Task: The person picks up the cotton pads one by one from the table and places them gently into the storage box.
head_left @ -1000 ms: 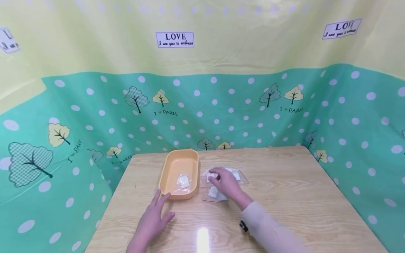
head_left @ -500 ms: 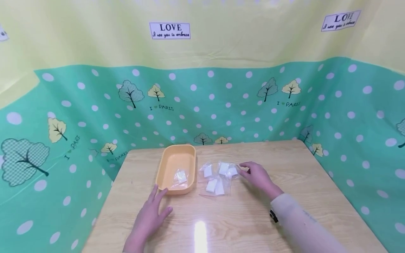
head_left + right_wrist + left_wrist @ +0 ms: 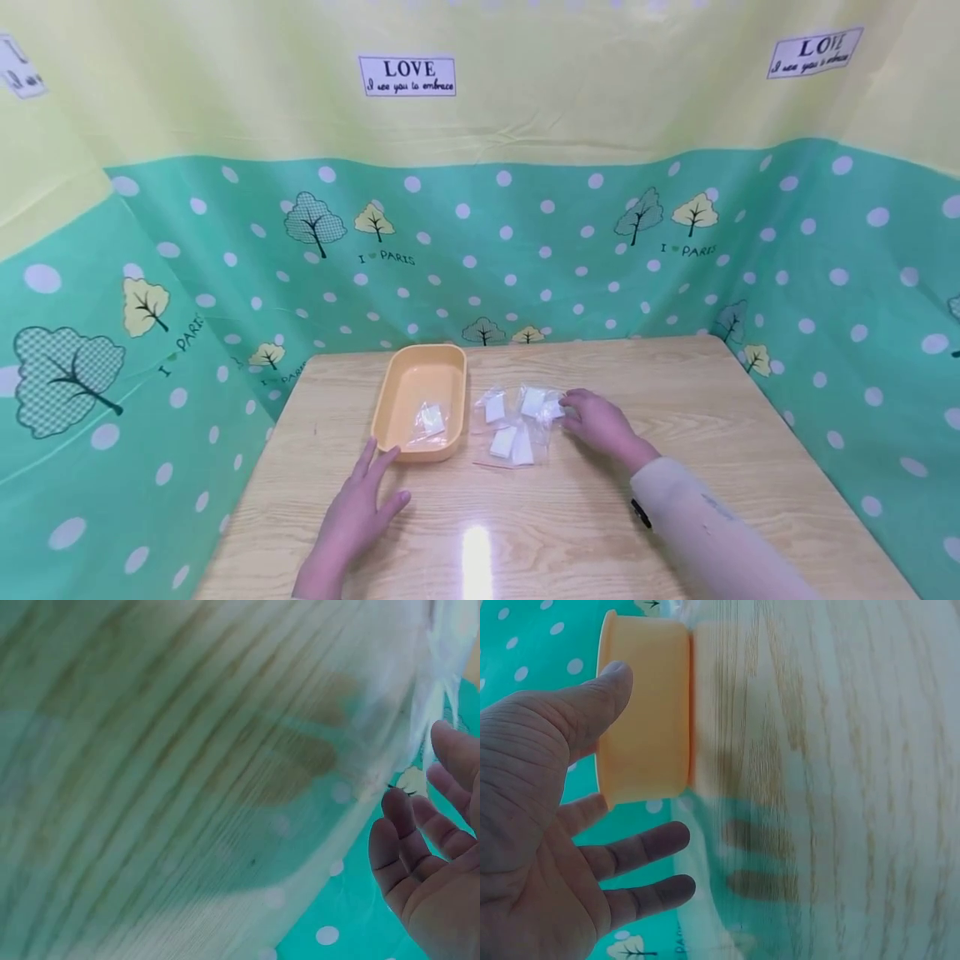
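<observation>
Right hand (image 3: 598,423) has edged nearer clear bags (image 3: 517,435).
</observation>
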The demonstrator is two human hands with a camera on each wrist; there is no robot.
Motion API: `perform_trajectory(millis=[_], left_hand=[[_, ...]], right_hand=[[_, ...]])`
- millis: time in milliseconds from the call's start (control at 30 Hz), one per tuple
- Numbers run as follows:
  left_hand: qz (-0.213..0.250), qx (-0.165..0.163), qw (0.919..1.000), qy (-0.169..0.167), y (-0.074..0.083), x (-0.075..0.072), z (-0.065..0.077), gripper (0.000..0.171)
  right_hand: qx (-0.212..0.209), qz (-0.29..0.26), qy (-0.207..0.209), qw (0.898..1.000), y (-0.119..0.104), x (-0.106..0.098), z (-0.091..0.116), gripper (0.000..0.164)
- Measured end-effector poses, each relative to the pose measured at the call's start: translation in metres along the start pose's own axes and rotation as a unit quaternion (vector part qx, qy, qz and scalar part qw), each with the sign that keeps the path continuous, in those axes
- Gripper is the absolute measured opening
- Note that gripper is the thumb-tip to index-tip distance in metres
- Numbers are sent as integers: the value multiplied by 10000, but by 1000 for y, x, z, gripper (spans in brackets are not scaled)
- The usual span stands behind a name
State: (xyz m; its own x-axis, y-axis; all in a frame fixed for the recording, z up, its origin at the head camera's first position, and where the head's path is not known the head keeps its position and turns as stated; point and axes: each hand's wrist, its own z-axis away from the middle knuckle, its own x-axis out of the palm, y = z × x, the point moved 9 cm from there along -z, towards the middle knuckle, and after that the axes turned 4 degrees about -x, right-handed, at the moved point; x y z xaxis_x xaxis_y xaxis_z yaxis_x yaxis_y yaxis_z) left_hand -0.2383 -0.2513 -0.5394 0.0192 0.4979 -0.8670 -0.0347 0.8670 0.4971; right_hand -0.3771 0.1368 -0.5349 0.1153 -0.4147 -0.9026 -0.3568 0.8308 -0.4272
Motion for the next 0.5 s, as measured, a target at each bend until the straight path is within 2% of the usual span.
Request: perform_trajectory(millis=[233,400,500], left_hand=[[-33,-39,10000,-70,-2,5,2,77],[-12,-9,10000,1,-1,4,-1,78],[-7,28,10000,32,-1,3,-2,78]], right_hand=[[-222,594,-186,9978,5,12,3,36],[-285,926,-99,9952,14,6,5,30],[-245,1069,-19,9940,22,1,6,33]])
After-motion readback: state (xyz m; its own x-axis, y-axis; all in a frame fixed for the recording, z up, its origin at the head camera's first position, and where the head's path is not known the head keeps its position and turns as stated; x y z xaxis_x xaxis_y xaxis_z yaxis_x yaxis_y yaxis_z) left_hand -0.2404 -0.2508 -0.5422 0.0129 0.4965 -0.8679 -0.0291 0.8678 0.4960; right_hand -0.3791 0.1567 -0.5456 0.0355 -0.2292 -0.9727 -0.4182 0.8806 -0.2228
